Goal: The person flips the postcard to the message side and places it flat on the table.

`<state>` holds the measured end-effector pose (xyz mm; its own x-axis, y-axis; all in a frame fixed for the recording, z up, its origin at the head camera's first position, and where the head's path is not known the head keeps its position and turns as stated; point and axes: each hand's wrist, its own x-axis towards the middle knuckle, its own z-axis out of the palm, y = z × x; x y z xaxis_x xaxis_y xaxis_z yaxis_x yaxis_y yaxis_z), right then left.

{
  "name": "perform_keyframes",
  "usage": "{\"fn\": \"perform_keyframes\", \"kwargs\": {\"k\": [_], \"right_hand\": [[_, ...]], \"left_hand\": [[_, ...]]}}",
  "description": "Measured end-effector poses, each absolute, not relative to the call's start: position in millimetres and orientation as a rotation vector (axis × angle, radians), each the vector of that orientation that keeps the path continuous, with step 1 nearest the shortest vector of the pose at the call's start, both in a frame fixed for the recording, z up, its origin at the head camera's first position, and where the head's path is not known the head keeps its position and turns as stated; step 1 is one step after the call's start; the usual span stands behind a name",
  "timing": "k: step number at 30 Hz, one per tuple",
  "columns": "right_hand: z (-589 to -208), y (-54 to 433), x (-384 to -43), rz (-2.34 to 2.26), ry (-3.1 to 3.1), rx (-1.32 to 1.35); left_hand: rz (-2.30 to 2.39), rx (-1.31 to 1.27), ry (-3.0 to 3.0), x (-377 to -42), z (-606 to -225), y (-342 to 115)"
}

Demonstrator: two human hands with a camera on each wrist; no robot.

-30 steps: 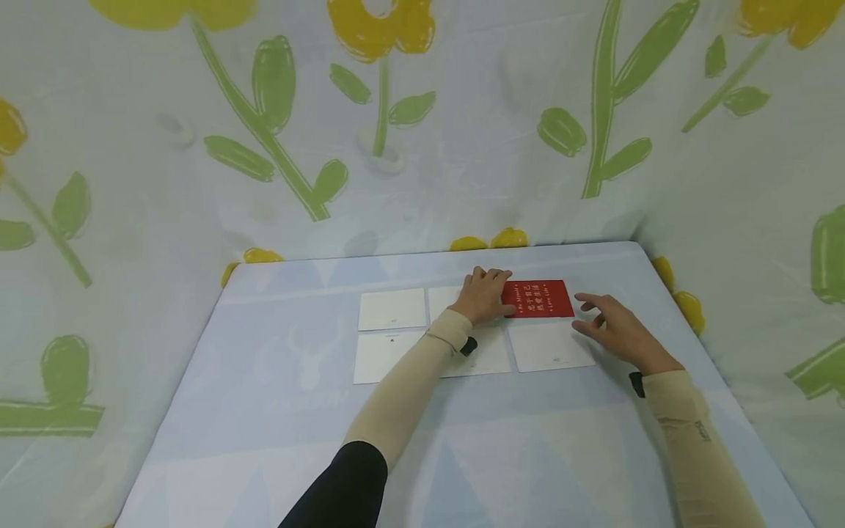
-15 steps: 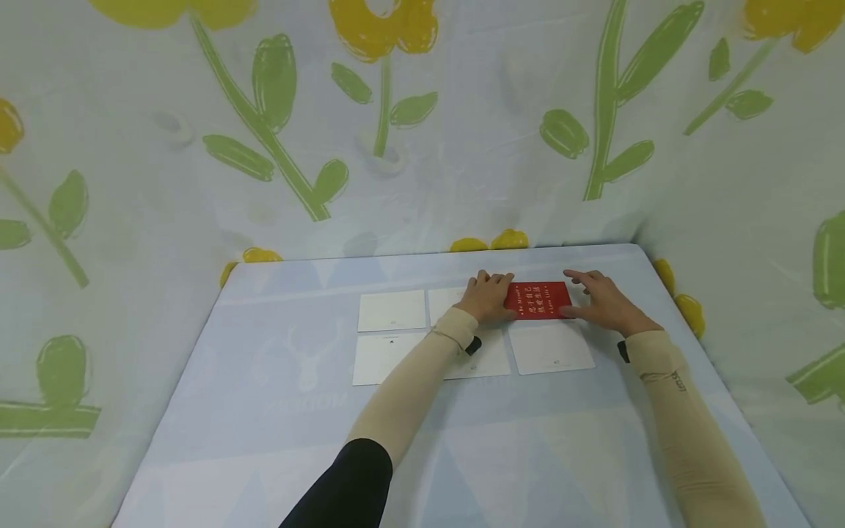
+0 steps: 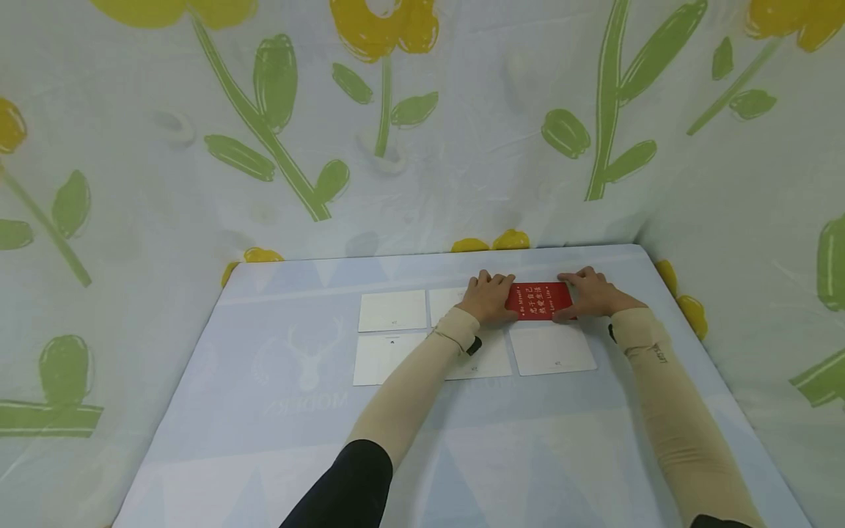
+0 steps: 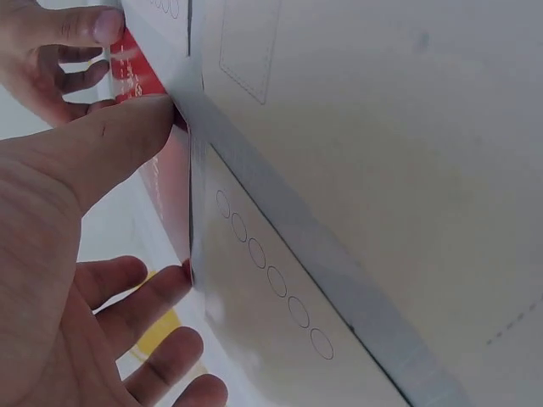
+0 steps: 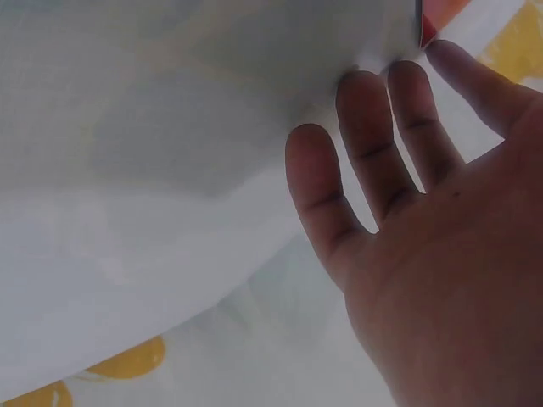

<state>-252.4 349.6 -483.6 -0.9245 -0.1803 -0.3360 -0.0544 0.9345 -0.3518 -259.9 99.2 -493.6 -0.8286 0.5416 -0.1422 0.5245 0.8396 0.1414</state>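
Note:
A red postcard printed with white lettering lies at the back right end of two rows of white postcards. My left hand holds its left edge, thumb at the near corner and forefinger at the far one; the left wrist view shows the thumb on that corner. My right hand spans the right edge, thumb on the near corner and forefinger at the far one. In the right wrist view only a red corner shows by the forefinger. Just in front lies a white postcard.
More white postcards lie leftward, including a back-row one and a front-row one; my left hand and forearm partly cover others. The pale patterned table meets a flower-printed cloth at its back and sides.
My right hand has moved left from beside the red postcard onto its right edge. The left hand stays at the left edge, and the postcard has shifted only slightly.

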Motion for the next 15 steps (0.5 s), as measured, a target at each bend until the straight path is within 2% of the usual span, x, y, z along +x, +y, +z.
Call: {"fn": "perform_keyframes", "kwargs": {"k": [15], "right_hand": [[-479.3, 346.7, -253.4, -0.561, 2.710, -0.143]], "left_hand": [[0.110, 0.824, 2.867, -258.5, -493.8, 102.1]]}}
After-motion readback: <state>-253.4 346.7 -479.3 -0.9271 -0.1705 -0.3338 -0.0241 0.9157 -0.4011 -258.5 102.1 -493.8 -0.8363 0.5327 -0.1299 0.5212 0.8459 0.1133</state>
